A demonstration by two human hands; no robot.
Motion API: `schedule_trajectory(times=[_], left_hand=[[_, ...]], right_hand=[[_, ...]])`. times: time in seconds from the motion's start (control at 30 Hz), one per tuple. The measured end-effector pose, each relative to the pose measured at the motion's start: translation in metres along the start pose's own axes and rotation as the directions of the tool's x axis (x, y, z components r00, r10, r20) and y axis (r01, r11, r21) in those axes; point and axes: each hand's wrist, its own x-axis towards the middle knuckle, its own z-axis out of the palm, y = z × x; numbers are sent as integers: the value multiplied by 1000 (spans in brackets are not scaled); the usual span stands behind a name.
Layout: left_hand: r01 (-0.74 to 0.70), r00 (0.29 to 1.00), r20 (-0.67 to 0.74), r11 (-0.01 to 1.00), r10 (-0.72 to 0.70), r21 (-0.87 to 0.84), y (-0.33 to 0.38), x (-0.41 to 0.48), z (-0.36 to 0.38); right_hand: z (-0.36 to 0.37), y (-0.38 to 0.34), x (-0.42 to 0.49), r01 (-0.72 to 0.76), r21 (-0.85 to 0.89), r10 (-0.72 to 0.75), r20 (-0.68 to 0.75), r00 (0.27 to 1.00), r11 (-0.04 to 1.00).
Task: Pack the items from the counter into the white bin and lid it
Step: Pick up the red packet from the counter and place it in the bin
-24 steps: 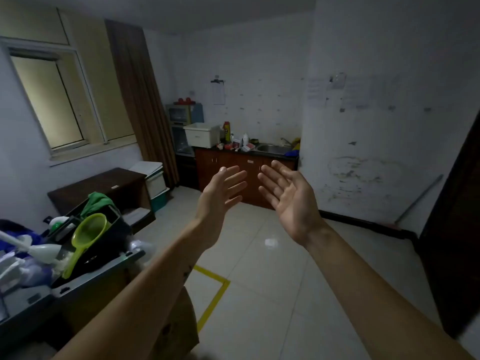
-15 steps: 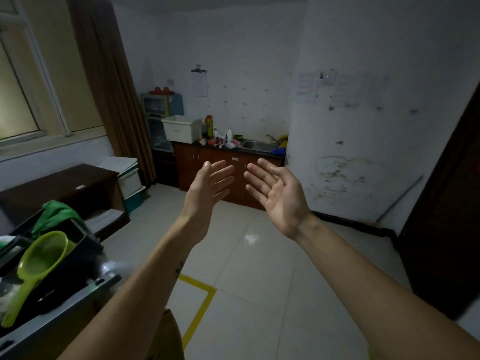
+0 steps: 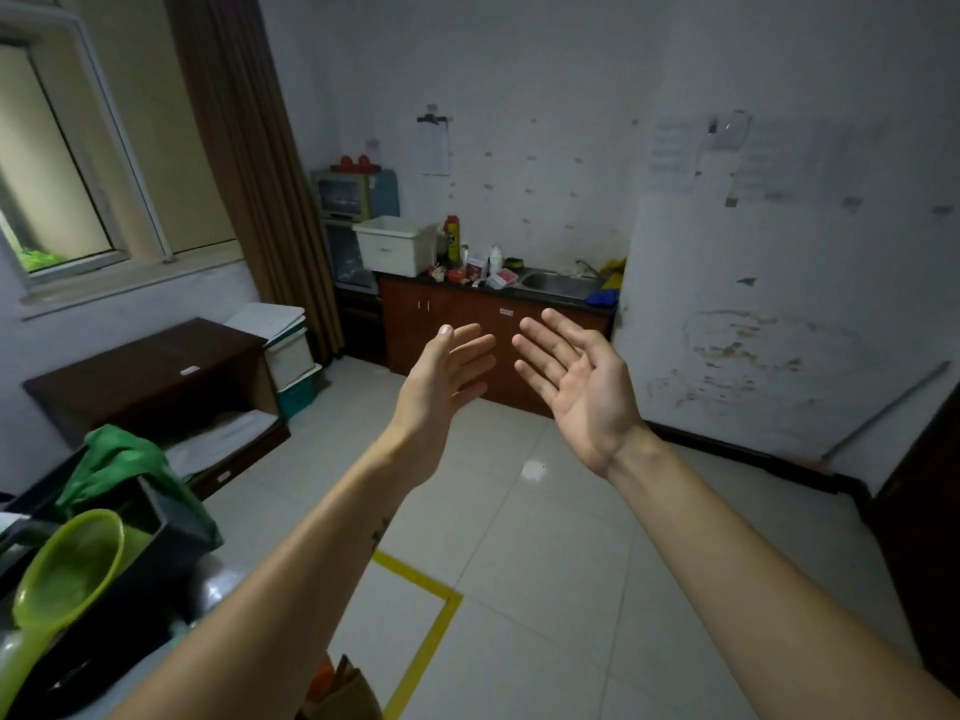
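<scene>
Across the room a white bin [image 3: 392, 245] stands without a lid on the left end of a dark counter [image 3: 545, 295] over brown cabinets. Beside it lie small items: a red and yellow spray can [image 3: 452, 238], a white bottle [image 3: 496, 259] and red packets [image 3: 475, 272]. My left hand [image 3: 441, 376] and my right hand [image 3: 576, 379] are raised in front of me, palms facing each other, fingers spread, holding nothing. Both are far from the counter.
A steel sink [image 3: 558, 283] sits at the counter's right end. Stacked white bins with a lid [image 3: 275, 330] stand by the curtain, next to a dark wooden desk [image 3: 156, 376]. At my near left is a black crate [image 3: 104, 563] with a green scoop. Yellow tape [image 3: 426, 610] marks the tiled floor.
The view has swung to the right and drawn a little nearer the counter. Both hands stay raised and spread in the same pose.
</scene>
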Motion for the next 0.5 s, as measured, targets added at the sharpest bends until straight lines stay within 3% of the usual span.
schedule_trajectory(times=[0.5], left_hand=[[30,995,-92,999,-32,-30,-67,266,25]], right_hand=[[-116,25,274,-54,6,54,10,998,999]])
